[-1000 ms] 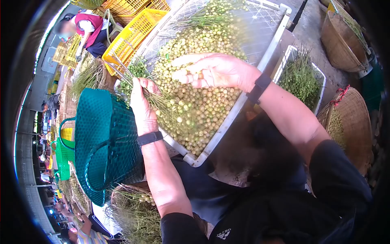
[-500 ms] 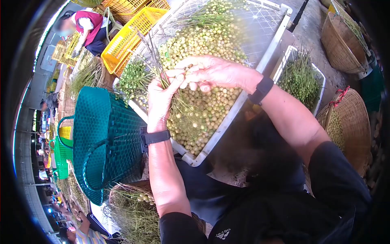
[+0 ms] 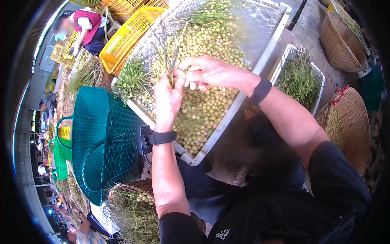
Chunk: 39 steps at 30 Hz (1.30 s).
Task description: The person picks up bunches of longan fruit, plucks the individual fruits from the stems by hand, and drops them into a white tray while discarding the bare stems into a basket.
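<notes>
My left hand (image 3: 167, 99) is closed around a bundle of thin brown stems (image 3: 167, 53), which point up and away from me. Close beside it, my right hand (image 3: 211, 72) has its fingertips pinched together near the stems; what sits between them is too small to make out. Both hands are over a white plastic tray (image 3: 221, 133) with mesh sides. Beneath them lies a thick layer of small round yellow-green fruits (image 3: 209, 112). Greener fruits on stems (image 3: 132, 77) form a cluster at the tray's left edge, and more stalks (image 3: 209, 17) lie at its far end.
A teal woven basket (image 3: 91, 134) stands at my left, with a yellow crate (image 3: 118, 44) beyond it. Stripped-looking stalks (image 3: 134, 217) fill a basket below. On the right are a white bin (image 3: 317, 87) of stalks and wicker baskets (image 3: 355, 126). A person (image 3: 87, 24) works at upper left.
My left hand has shifted slightly right, and the stems it holds have swung more upright and fanned out. My right hand stays nearly in place, fingers still pinched.
</notes>
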{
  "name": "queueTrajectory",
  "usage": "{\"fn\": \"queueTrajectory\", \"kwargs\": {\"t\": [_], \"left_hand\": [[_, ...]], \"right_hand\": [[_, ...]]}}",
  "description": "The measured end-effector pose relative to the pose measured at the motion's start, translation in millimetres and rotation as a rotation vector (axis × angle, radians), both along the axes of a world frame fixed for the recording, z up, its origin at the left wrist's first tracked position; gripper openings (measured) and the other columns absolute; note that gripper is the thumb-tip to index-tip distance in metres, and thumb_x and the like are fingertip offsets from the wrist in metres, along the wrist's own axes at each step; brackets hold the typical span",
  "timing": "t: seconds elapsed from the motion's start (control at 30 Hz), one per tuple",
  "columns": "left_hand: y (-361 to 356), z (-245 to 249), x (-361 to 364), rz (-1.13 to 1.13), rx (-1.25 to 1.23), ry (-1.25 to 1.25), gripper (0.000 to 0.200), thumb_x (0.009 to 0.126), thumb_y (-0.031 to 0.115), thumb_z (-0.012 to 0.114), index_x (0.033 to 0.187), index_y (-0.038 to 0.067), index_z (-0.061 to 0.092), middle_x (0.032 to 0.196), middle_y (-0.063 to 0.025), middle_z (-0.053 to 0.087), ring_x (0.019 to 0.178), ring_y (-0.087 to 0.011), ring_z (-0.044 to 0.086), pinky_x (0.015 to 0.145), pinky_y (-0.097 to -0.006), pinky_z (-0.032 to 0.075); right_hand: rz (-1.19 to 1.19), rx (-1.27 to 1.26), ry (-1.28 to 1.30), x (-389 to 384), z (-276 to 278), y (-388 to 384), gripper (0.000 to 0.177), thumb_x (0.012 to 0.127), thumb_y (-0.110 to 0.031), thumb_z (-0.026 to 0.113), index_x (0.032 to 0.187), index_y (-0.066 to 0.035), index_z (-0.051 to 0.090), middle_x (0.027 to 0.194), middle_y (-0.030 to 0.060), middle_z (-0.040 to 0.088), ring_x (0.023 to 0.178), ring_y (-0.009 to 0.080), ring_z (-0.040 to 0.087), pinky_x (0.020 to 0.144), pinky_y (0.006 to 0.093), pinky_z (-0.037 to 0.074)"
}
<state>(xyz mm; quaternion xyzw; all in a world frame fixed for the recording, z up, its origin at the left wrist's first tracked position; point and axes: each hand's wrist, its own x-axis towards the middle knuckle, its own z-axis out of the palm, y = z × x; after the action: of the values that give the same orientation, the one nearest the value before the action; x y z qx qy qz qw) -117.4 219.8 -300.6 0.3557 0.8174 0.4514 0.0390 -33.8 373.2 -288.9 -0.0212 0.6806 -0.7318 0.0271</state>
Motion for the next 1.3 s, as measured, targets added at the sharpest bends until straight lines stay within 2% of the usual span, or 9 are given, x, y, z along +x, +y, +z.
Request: {"fn": "queueTrajectory", "kwargs": {"t": [0.23,0.3,0.47,0.67,0.73,1.0,1.1,1.17,1.3], "left_hand": [[0,5,3,0.014,-0.045,-0.006,0.024,0.089,0.024,0.056,0.094,0.001,0.055,0.072,0.0005,0.055,0.062,-0.0090,0.047,0.057,-0.0244,0.040],[-7,4,-8,-0.015,0.272,-0.411,0.020,0.089,0.023,0.057,0.094,0.005,0.054,0.069,0.0034,0.049,0.058,-0.0066,0.042,0.053,-0.0218,0.035],[-17,9,-23,-0.121,0.640,-0.605,0.014,0.089,0.022,0.057,0.093,0.009,0.053,0.068,0.0049,0.045,0.059,-0.0054,0.040,0.052,-0.0202,0.033],[-28,16,-31,0.010,0.750,-0.662,0.011,0.090,0.021,0.056,0.091,0.010,0.052,0.068,0.0033,0.045,0.061,-0.0073,0.042,0.055,-0.0206,0.036],[-31,19,-32,-0.001,0.777,-0.674,0.011,0.091,0.021,0.055,0.091,0.010,0.051,0.068,0.0034,0.045,0.062,-0.0076,0.042,0.056,-0.0211,0.037],[-40,24,-36,-0.308,0.981,-0.806,0.013,0.093,0.024,0.049,0.090,0.011,0.049,0.067,0.0038,0.038,0.066,-0.0109,0.038,0.072,-0.0289,0.038],[-41,25,-34,-0.336,0.991,-0.826,0.012,0.092,0.022,0.051,0.090,0.010,0.048,0.068,0.0037,0.038,0.066,-0.0108,0.037,0.071,-0.0283,0.037],[-39,25,-32,-0.348,1.007,-0.845,0.012,0.092,0.021,0.051,0.090,0.010,0.048,0.069,0.0036,0.038,0.066,-0.0107,0.037,0.070,-0.0281,0.037],[-37,24,-33,-0.323,1.016,-0.845,0.014,0.094,0.022,0.048,0.088,0.009,0.049,0.066,0.0034,0.035,0.063,-0.0107,0.035,0.070,-0.0292,0.038]], "right_hand": [[-0.221,0.081,-0.157,-9,-7,6,0.025,0.092,-0.013,0.048,0.113,-0.001,0.054,0.080,0.0074,0.059,0.068,0.0108,0.054,0.060,0.0238,0.048],[-0.268,-0.019,-0.184,-15,-16,15,0.024,0.092,-0.014,0.050,0.111,-0.001,0.055,0.080,0.0074,0.060,0.070,0.0112,0.055,0.063,0.0242,0.049],[-0.394,0.495,0.132,-15,-23,16,0.015,0.087,-0.017,0.060,0.096,-0.005,0.064,0.083,0.0042,0.062,0.076,0.0085,0.056,0.070,0.0233,0.047],[-0.200,0.230,0.057,8,19,-5,0.013,0.084,-0.017,0.064,0.093,-0.007,0.064,0.077,0.0015,0.060,0.070,0.0073,0.054,0.065,0.0230,0.046],[-0.184,0.337,0.136,9,18,-3,0.012,0.084,-0.015,0.063,0.093,-0.007,0.064,0.076,0.0006,0.059,0.069,0.0069,0.053,0.064,0.0228,0.045],[-0.236,0.235,0.149,-9,-14,5,0.014,0.082,-0.010,0.064,0.096,-0.006,0.064,0.076,-0.0032,0.060,0.063,0.0036,0.048,0.060,0.0206,0.041],[-0.133,0.247,0.214,1,4,-7,0.015,0.082,-0.010,0.065,0.096,-0.006,0.064,0.079,-0.0018,0.062,0.065,0.0044,0.049,0.060,0.0205,0.041],[0.015,0.271,0.164,6,15,-13,0.021,0.077,-0.014,0.068,0.097,-0.005,0.065,0.087,0.0072,0.066,0.080,0.0135,0.061,0.071,0.0277,0.049],[-0.009,0.390,0.355,0,0,-18,0.016,0.078,-0.013,0.068,0.091,-0.005,0.063,0.083,0.0069,0.065,0.074,0.0130,0.060,0.067,0.0282,0.049]]}}
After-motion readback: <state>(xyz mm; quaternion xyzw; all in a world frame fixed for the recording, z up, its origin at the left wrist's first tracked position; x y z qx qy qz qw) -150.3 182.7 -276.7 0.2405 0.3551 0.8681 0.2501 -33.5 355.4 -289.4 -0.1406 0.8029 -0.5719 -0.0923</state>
